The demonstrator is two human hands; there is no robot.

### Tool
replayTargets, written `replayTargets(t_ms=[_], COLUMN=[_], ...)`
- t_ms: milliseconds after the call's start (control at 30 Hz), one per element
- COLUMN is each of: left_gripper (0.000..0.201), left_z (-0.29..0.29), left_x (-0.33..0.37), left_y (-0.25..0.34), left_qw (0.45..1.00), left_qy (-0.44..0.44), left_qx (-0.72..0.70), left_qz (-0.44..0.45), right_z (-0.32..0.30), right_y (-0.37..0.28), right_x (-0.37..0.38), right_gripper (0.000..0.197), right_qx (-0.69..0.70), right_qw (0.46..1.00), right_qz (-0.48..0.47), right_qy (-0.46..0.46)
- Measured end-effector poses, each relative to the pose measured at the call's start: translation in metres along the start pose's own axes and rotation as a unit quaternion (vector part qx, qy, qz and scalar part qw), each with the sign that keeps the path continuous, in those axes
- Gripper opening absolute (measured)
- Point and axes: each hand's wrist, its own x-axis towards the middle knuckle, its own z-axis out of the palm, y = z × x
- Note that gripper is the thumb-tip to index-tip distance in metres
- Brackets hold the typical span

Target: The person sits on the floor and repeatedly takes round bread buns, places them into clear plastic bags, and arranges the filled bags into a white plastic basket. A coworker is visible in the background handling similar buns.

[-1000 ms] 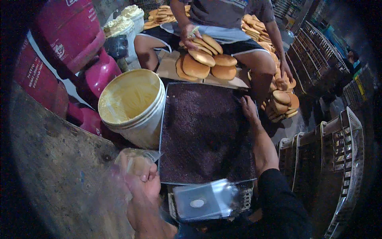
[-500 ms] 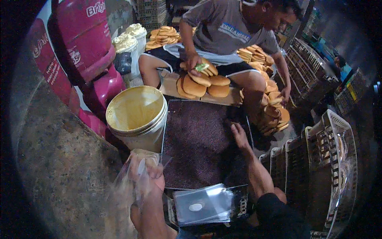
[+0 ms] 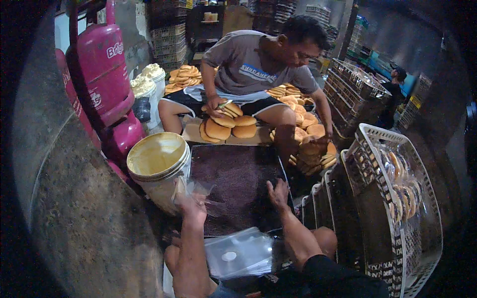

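Observation:
My left hand (image 3: 193, 204) is closed on a clear plastic bag (image 3: 202, 188), beside the large whitish bucket (image 3: 166, 186) smeared with yellow cream inside. Over the right edge of a tray of dark brown sprinkles (image 3: 228, 169), my right hand (image 3: 279, 194) is open, fingers apart and nothing visible in it. Close to my lap lies a stack of clear flat bags (image 3: 241, 258), between my forearms. Across the tray, several round flat buns (image 3: 217, 130) rest on cardboard in front of a seated co-worker, whose hand (image 3: 214, 105) holds a small tool over them.
White plastic crates (image 3: 397, 218) stand at my right, the nearest holding bagged buns (image 3: 407, 198). More buns (image 3: 303, 124) are heaped by the co-worker's other hand. Pink gas cylinders (image 3: 102, 64) and tubs of pale cream (image 3: 143, 85) stand on the left.
The head view has shifted, bringing more of the right-hand crates into sight. My right hand has drawn back toward me along the tray's right side. My left hand still grips the bag.

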Motion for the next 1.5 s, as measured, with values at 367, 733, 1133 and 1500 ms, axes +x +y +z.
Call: replayTargets(t_ms=[367,733,1133,1500], left_gripper=[0.034,0.019,0.024,0.022], left_z=[0.019,0.008,0.012,0.015], left_x=[-0.031,-0.046,-0.056,-0.055], left_y=[0.026,0.086,0.105,0.090], left_qw=[0.993,0.975,0.977,0.985], left_qy=[-0.048,-0.009,0.070,0.020], left_qx=[-0.098,-0.199,-0.158,-0.083], left_qz=[0.034,0.102,0.129,0.149], right_z=[-0.008,0.116,0.193,0.109], right_y=[-0.030,-0.147,-0.207,-0.131], right_x=[-0.063,-0.045,0.025,-0.017], right_gripper=[0.078,0.073,0.025,0.078], right_qx=[-0.032,-0.151,-0.255,-0.261], right_qw=[0.964,0.880,0.839,0.916], right_qz=[-0.251,-0.446,-0.466,-0.299], right_qy=[-0.079,-0.059,-0.116,0.064])
